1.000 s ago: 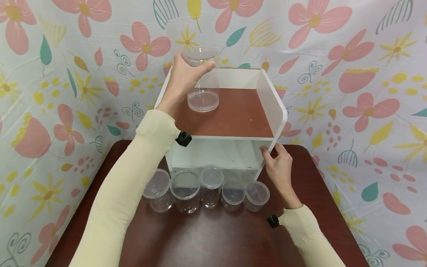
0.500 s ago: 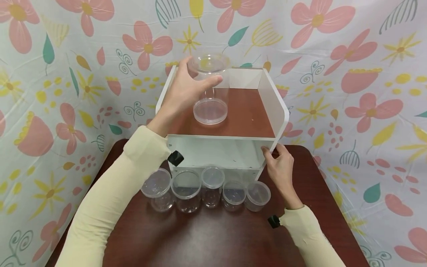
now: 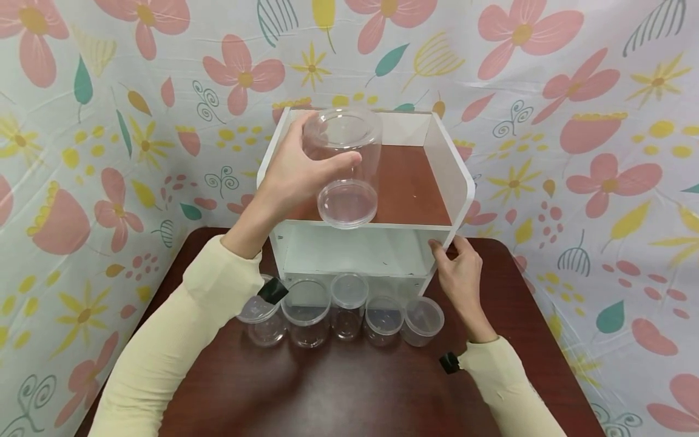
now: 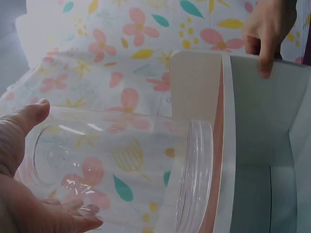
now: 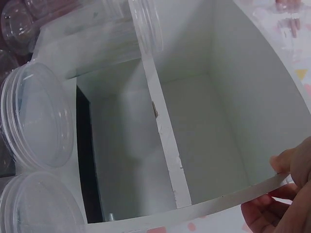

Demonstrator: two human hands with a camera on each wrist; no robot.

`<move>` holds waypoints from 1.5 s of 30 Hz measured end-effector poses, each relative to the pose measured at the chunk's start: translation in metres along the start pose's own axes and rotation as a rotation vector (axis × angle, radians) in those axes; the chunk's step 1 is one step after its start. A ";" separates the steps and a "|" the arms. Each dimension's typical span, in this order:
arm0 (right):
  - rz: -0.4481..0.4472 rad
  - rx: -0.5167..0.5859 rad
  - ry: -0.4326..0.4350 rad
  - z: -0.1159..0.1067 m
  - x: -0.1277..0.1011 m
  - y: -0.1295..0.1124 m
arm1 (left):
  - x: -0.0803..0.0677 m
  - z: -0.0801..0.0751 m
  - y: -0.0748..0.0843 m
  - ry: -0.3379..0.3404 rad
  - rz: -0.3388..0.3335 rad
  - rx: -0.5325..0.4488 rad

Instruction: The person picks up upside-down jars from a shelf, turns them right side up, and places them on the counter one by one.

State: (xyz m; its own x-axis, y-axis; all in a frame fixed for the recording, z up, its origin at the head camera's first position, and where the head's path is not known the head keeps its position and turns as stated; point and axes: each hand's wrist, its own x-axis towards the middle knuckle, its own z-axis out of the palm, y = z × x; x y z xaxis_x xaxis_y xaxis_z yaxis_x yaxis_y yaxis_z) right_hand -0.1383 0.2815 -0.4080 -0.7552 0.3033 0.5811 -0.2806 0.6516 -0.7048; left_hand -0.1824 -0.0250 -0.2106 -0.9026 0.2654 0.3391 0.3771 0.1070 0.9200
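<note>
My left hand (image 3: 297, 170) grips a large clear plastic jar (image 3: 363, 161), thumb on one side and fingers round the other. The jar is in front of or over the front edge of the small white shelf unit's brown top (image 3: 406, 188); whether it touches is unclear. In the left wrist view, the jar's ribbed, lid-like end (image 4: 197, 179) points down toward the unit. My right hand (image 3: 461, 279) pinches the front edge of the unit's right side panel (image 3: 452, 164), with the thumb (image 5: 284, 162) on the inner face.
Several clear lidded jars (image 3: 307, 309) stand in a row before the unit on the dark red-brown table (image 3: 349, 388). The rightmost is a short frosted tub (image 3: 422, 321). A white inner shelf board (image 3: 355, 252) lies below the brown top. Behind hangs a flowered cloth (image 3: 546, 109).
My left hand has brought the jar nearer and lower, from above the brown top to its front edge, and slightly right. My right hand keeps its hold on the side panel.
</note>
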 end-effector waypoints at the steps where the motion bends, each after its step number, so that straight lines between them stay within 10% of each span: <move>1: 0.001 -0.001 0.001 0.000 0.000 0.000 | -0.003 0.000 0.000 -0.009 0.015 -0.029; 23: -0.003 0.003 -0.003 0.000 0.000 -0.001 | -0.066 0.011 0.002 -0.134 -0.005 -0.160; 30: 0.011 0.007 0.000 0.000 -0.001 -0.001 | -0.085 0.024 -0.011 -0.151 -0.036 -0.050; 45: 0.014 -0.017 0.010 0.001 0.000 0.000 | -0.112 0.058 -0.054 -0.224 -0.131 -0.200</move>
State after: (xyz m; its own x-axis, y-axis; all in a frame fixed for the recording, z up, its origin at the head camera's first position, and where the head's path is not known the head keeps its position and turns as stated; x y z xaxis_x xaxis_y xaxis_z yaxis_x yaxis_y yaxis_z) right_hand -0.1387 0.2809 -0.4085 -0.7531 0.3187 0.5755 -0.2603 0.6590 -0.7056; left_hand -0.0899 -0.0050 -0.3097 -0.8641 0.4687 0.1835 0.1920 -0.0300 0.9809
